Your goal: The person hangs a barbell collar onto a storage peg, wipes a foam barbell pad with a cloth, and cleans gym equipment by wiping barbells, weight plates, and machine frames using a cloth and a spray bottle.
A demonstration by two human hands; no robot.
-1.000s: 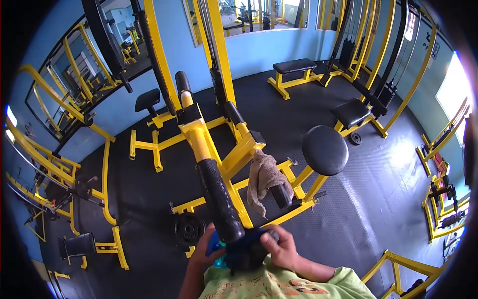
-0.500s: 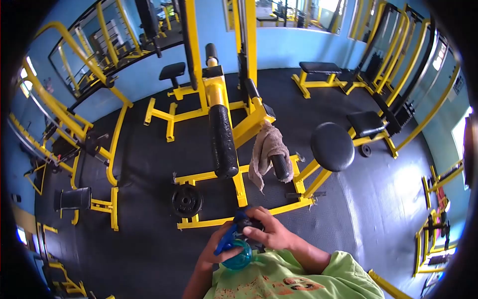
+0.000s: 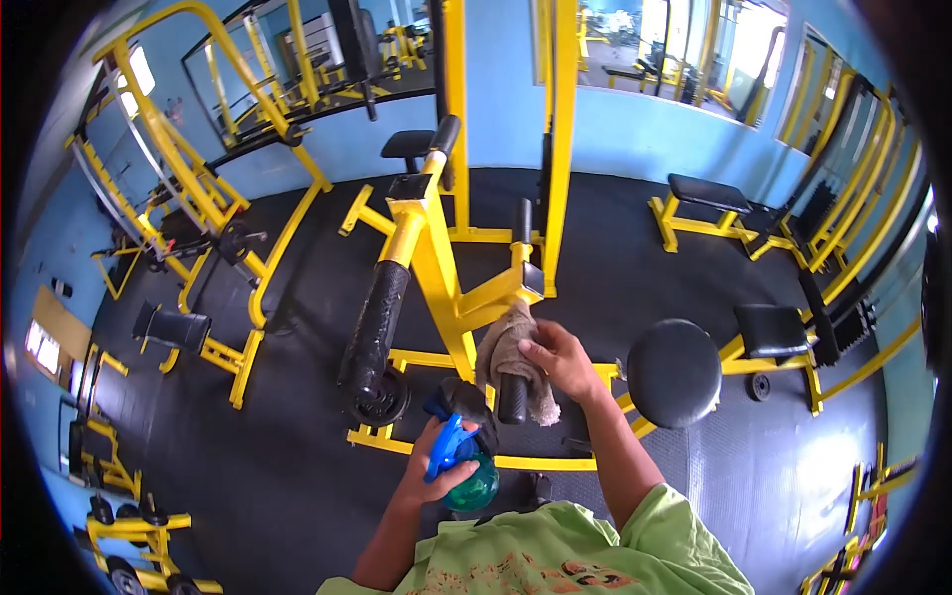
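My left hand (image 3: pixel 436 466) is closed around a see-through teal bottle (image 3: pixel 474 488) with a blue and black upper part, low in front of my green shirt. Higher and to the right, my right hand (image 3: pixel 563 359) grips a greyish-brown towel (image 3: pixel 516 342), thumb toward its middle. The towel hangs over a black handle (image 3: pixel 513 399) on the yellow exercise machine (image 3: pixel 436 268); the handle's end sticks out below the cloth. Part of my right fingers is hidden behind the towel. A second, longer black padded handle (image 3: pixel 377 322) slants down left of it.
To the right of my right hand stands a round black seat (image 3: pixel 674 372) on a yellow frame. A weight plate (image 3: pixel 382 399) is by the machine's base. More benches and racks, such as a black-topped bench (image 3: pixel 706 193), stand around on the black floor.
My right hand has left the bottle's top and moved up and right onto the towel. The bottle stays in my left hand. The view has shifted, with the machine now appearing turned.
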